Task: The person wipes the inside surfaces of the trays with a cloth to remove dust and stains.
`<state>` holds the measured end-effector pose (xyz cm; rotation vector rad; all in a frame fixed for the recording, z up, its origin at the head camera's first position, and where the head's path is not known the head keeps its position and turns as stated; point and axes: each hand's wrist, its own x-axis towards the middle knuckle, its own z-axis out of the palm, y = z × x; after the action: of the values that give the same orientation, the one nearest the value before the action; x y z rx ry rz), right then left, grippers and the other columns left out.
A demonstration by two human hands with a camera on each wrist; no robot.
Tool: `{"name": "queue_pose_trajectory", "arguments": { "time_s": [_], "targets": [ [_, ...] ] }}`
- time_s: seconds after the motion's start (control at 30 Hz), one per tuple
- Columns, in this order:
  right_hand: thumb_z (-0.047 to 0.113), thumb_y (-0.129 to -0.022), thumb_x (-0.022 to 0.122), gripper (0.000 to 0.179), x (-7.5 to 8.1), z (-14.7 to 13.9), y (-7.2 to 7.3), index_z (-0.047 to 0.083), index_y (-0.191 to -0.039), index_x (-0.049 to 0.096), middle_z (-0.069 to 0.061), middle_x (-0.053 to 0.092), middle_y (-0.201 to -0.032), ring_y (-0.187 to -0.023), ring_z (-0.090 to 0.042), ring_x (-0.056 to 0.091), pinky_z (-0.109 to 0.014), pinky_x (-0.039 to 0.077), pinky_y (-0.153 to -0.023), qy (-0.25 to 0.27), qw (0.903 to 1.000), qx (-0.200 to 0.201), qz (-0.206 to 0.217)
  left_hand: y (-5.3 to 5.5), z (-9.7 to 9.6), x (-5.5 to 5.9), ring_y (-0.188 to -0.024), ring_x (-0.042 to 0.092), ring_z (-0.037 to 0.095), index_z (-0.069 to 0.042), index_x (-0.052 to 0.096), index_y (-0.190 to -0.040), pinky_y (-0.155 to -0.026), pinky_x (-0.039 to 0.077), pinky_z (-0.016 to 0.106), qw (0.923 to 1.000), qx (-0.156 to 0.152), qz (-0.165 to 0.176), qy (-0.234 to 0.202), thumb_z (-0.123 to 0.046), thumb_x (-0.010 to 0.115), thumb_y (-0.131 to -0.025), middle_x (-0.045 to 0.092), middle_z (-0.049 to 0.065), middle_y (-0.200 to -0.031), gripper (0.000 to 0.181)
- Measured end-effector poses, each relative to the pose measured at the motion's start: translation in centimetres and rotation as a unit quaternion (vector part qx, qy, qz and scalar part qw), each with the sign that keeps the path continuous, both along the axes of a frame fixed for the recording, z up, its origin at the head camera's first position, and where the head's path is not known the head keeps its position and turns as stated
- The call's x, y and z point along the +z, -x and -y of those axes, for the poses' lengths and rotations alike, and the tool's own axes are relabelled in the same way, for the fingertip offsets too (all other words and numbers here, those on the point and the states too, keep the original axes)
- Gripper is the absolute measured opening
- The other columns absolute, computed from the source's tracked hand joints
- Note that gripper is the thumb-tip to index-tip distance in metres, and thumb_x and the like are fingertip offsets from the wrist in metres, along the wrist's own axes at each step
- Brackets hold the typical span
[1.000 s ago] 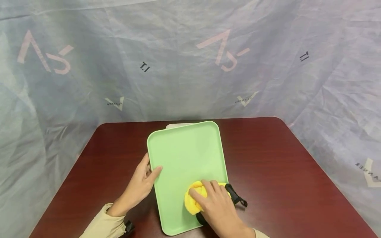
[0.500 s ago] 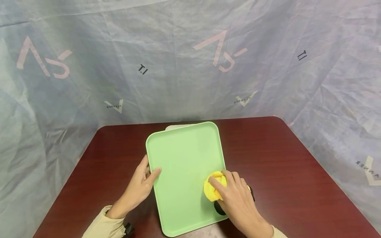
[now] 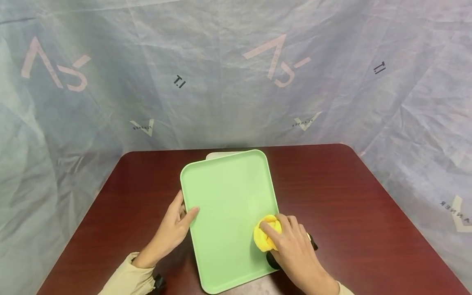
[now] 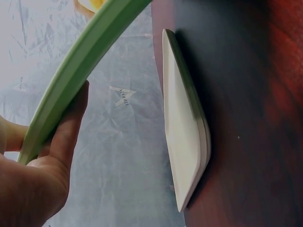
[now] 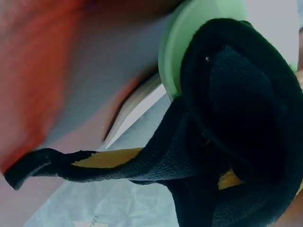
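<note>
My left hand (image 3: 171, 227) grips the left rim of a light green rectangular tray (image 3: 225, 192), thumb on its upper face and fingers behind. In the left wrist view the tray (image 4: 71, 75) is held up, apart from the tabletop. A bunched yellow cloth (image 3: 262, 238) with a black edge lies against the tray's lower right part. My right hand (image 3: 296, 256) holds this cloth from above, its fingers bent over it. Dark folds of the cloth (image 5: 246, 94) fill much of the right wrist view and hide the fingertips there.
Behind and below the green tray, a white tray (image 4: 177, 127) rests on the dark red table (image 3: 350, 213); in the head view only its far edge shows. What looks like a second rim lies under it. A grey printed sheet (image 3: 221, 82) hangs beyond the table.
My right hand has slid the cloth rightward and slightly up the tray to its right edge, staying nearly still over the last half second. The left hand and tray have barely moved.
</note>
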<state>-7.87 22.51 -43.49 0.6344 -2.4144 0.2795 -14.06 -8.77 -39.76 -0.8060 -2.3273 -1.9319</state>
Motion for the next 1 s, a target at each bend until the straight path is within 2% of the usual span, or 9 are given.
{"name": "queue_pose_trajectory", "arguments": {
  "time_s": [0.33,0.63,0.87,1.0],
  "targets": [
    [-0.002,-0.059,0.076,0.058,-0.6,0.4,-0.7,0.023,-0.109,0.065,-0.008,0.057,-0.107,-0.087,-0.026,0.049,-0.034,0.041,-0.059,0.015,0.9996,0.021,0.014,-0.2,0.2,0.1,-0.101,0.069,0.022,-0.014,0.026,-0.153,-0.078,0.059,0.037,0.9999,0.009,-0.003,0.004,-0.007,0.049,-0.105,0.061,0.02,-0.12,0.054],
    [0.003,-0.055,0.088,0.065,-0.8,2.8,-0.9,0.024,-0.112,0.065,-0.007,0.056,-0.108,-0.088,-0.022,0.05,-0.038,0.05,-0.067,0.025,0.9981,0.051,0.025,-0.3,0.1,0.0,-0.104,0.068,0.021,-0.012,0.027,-0.152,-0.079,0.059,0.036,0.9998,0.011,-0.014,0.001,-0.005,0.049,-0.105,0.059,0.02,-0.121,0.052],
    [0.004,-0.054,0.089,0.065,-0.4,5.6,-0.9,0.023,-0.111,0.063,-0.008,0.054,-0.107,-0.086,-0.021,0.049,-0.034,0.048,-0.062,0.023,0.9968,0.076,0.009,-0.2,-0.2,0.3,-0.106,0.066,0.02,-0.011,0.028,-0.15,-0.081,0.058,0.035,0.9995,0.02,-0.023,0.009,-0.005,0.049,-0.105,0.06,0.019,-0.122,0.05],
    [0.003,-0.055,0.085,0.059,-0.3,7.4,-0.9,0.021,-0.106,0.064,-0.009,0.055,-0.103,-0.08,-0.023,0.049,-0.03,0.044,-0.056,0.014,0.9948,0.097,-0.028,-0.3,-0.3,0.3,-0.104,0.067,0.02,-0.009,0.03,-0.148,-0.079,0.059,0.036,0.9995,0.023,-0.02,0.008,-0.004,0.049,-0.104,0.061,0.021,-0.121,0.048]
  ]
}}
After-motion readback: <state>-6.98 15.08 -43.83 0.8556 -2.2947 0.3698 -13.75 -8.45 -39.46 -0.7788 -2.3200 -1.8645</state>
